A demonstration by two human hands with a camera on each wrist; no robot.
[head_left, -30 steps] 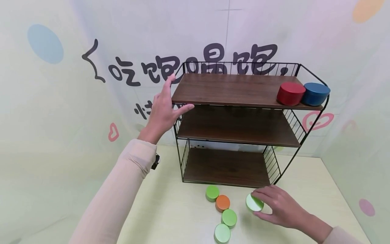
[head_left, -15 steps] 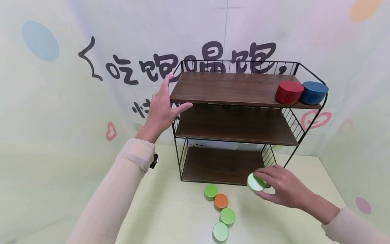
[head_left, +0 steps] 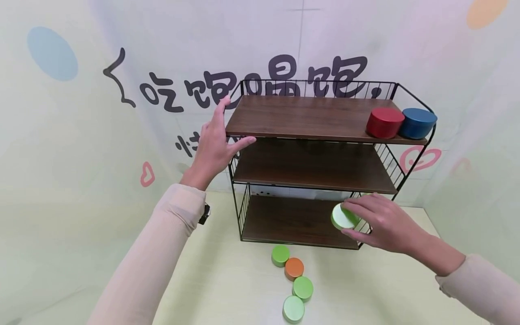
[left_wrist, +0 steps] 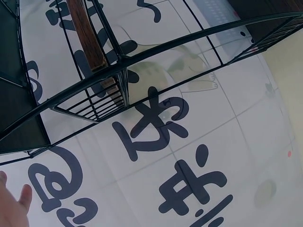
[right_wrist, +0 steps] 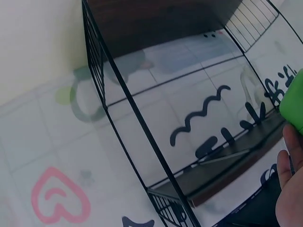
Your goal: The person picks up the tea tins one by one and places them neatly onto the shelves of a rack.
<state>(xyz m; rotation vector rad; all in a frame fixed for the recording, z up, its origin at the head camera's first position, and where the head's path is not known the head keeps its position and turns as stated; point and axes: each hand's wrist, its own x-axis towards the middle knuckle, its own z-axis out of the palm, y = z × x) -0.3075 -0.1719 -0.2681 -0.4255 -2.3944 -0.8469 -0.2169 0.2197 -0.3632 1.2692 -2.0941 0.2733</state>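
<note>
My right hand (head_left: 387, 223) pinches a light green round tin (head_left: 342, 217) between thumb and fingers, in front of the right end of the bottom shelf (head_left: 296, 221). In the right wrist view the green tin (right_wrist: 294, 101) and some fingertips (right_wrist: 284, 165) show at the right edge. My left hand (head_left: 211, 144) is at the top shelf's (head_left: 304, 117) left front corner, thumb and fingers spread and fairly straight; contact with the rack cannot be told. Part of the left hand (left_wrist: 12, 205) appears low in the left wrist view.
A red tin (head_left: 385, 123) and a blue tin (head_left: 418, 123) stand at the top shelf's right end. On the pale table (head_left: 227, 280), an orange tin (head_left: 294, 269) and several green tins (head_left: 302, 288) form a crooked line before the rack. Wire side panels (head_left: 389, 164) bound the shelves.
My right hand has lifted the light green tin off the table and raised it before the bottom shelf. The left hand stays at the top shelf's corner.
</note>
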